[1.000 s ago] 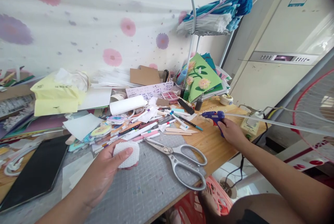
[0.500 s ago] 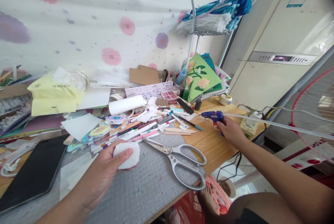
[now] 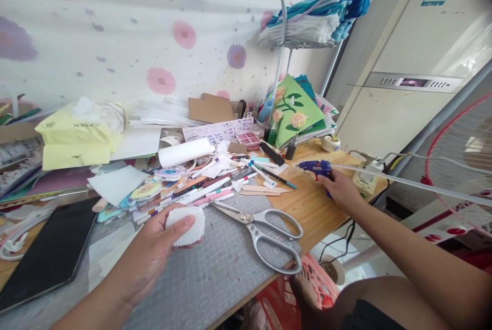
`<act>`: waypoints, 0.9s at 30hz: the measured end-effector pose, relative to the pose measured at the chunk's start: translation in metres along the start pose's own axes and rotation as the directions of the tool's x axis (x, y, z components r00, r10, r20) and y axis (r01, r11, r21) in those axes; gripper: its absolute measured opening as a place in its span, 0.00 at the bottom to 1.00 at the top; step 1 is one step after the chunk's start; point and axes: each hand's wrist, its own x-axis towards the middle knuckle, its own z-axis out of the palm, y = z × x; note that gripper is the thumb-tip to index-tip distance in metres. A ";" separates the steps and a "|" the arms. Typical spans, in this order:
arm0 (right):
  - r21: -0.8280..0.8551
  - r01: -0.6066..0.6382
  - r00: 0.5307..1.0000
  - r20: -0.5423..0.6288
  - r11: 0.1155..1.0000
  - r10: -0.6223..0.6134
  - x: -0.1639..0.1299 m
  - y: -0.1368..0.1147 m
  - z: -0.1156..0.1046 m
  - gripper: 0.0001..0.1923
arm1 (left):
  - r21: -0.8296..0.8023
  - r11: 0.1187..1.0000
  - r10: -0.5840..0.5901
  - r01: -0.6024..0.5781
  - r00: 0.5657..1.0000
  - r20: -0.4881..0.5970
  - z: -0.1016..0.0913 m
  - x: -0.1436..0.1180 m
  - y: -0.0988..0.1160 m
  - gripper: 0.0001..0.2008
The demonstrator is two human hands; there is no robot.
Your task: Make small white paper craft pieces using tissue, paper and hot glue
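hands hold steady while the view drifts

little has moved since the earlier frames: the whole scene has slid slightly up and left in view, and both hands keep the same grips as before.

at the far left a dark tablet (image 3: 49, 253) lies flat on the table (image 3: 311, 207), with yellow tissue packs (image 3: 75, 140) behind it. the left hand (image 3: 154, 253) hovers over the grey cutting mat (image 3: 215, 279), its fingers (image 3: 180, 224) curled around a white textured foam pad (image 3: 188, 225), thumb pressed on top; the pad sits just above the mat, near the front of a heap of markers and pens (image 3: 196, 191). a white paper roll (image 3: 184, 151) lies behind that heap.

just right of the pad, large silver scissors (image 3: 261, 230) rest shut, partly on the mat and partly on bare wood. wooden craft sticks (image 3: 261, 190) lie just beyond them. further back a green card with paper flowers (image 3: 295, 112) leans by a wire rack stacked with blue and white pipe cleaners (image 3: 319, 17).

at the right, the right hand (image 3: 340, 189) is closed around the handle of a blue glue gun (image 3: 315, 167), which stands on the wooden table near its far right corner, nozzle pointing left. a long clear glue stick (image 3: 403, 182) runs out of its back toward the right. a red fan guard (image 3: 465, 166) shows at the right edge.
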 end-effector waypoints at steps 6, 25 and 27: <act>-0.097 0.012 1.000 -0.004 0.995 -0.012 -0.003 -0.006 -0.005 0.15 | 0.000 1.000 -0.013 0.013 1.000 -0.020 0.001 -0.002 0.001 0.15; -0.043 -0.101 0.994 0.031 0.994 0.102 -0.002 0.002 -0.007 0.13 | 0.003 1.000 0.011 -0.011 1.000 0.001 -0.003 0.002 -0.004 0.13; 0.016 -0.054 0.998 0.017 0.998 0.054 -0.003 0.005 -0.007 0.12 | -0.003 1.000 0.016 -0.016 1.000 0.008 -0.002 0.000 -0.002 0.13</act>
